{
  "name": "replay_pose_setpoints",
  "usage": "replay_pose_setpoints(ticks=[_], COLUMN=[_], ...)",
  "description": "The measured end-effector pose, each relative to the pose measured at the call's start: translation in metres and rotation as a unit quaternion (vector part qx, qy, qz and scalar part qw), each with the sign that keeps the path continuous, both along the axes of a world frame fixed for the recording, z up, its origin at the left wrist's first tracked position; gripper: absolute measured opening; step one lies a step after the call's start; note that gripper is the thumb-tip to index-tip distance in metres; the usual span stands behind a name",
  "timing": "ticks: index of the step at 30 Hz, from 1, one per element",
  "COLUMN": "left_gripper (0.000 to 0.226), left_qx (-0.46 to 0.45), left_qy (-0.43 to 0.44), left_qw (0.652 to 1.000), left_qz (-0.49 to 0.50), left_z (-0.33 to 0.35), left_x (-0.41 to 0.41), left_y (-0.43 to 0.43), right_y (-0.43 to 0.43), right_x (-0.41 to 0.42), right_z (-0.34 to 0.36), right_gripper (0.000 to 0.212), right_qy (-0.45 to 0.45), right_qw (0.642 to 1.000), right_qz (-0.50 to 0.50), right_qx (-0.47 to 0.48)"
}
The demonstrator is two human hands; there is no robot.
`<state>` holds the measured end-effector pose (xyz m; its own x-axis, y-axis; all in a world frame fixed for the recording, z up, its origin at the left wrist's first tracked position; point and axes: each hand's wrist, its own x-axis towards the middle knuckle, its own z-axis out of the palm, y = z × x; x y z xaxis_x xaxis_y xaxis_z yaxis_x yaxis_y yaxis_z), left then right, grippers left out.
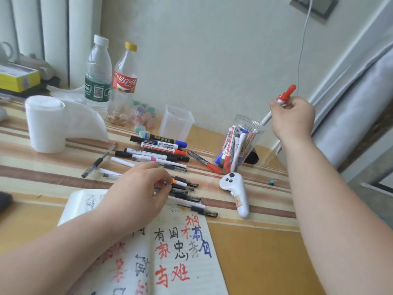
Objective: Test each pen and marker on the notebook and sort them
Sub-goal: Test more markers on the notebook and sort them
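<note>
In the head view, the right hand [292,116] is raised at the far right of the table [255,252], fingers clenched around a red-capped marker [286,94]. Its long axis is tilted, with the red cap up and to the right and the white lower end pointing down and left at the mouth of the clear jar [255,133]. That end hangs just above and to the right of the rim, apart from it. The jar already holds several markers standing on end, so this looks like the sorted lot, and the right hand is much the nearer one to it. Whether the marker is going in or coming out cannot be judged. The left hand [138,188] lies over the loose gel pens [191,196] just beyond the open notebook [180,252], fingertips curled down by an orange-banded pen [180,183]. Whether it actually pinches one I cannot tell. The fingers hide the marker's middle, the left hand and forearm cover some pens and much of the left page, and the frame cuts off the notebook's near edge.
</note>
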<state>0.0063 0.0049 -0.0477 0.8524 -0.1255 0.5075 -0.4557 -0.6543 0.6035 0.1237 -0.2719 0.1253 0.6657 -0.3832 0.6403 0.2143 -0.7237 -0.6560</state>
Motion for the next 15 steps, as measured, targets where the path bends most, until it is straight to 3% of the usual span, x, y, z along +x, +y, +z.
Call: replay_pose_setpoints(ticks=[4, 9, 13, 15], left_gripper=[0.008, 0.009, 0.010, 0.010], left_qx=[0.000, -0.003, 0.004, 0.012], left_qy=[0.001, 0.002, 0.007, 0.013], left_qw=[1.000, 1.000, 1.000, 1.000], left_qz=[-0.001, -0.002, -0.005, -0.005], left_z=[-0.001, 0.001, 0.000, -0.001], left_x=[0.000, 0.002, 0.002, 0.002], left_y=[-0.001, -0.002, -0.003, -0.003], right_y=[-0.010, -0.009, 0.010, 0.027], right_x=[0.020, 0.013, -0.011, -0.028], right_z=[-0.009, -0.017, -0.043, -0.066], right_gripper=[0.019, 0.032, 0.020, 0.010], right_qy=[0.057, 0.055, 0.028, 0.061], right_qw=[0.998, 0.997, 0.999, 0.997], right_qz=[-0.005, -0.017, 0.003, 0.050], right_qx=[0.025, 0.044, 0.017, -0.013])
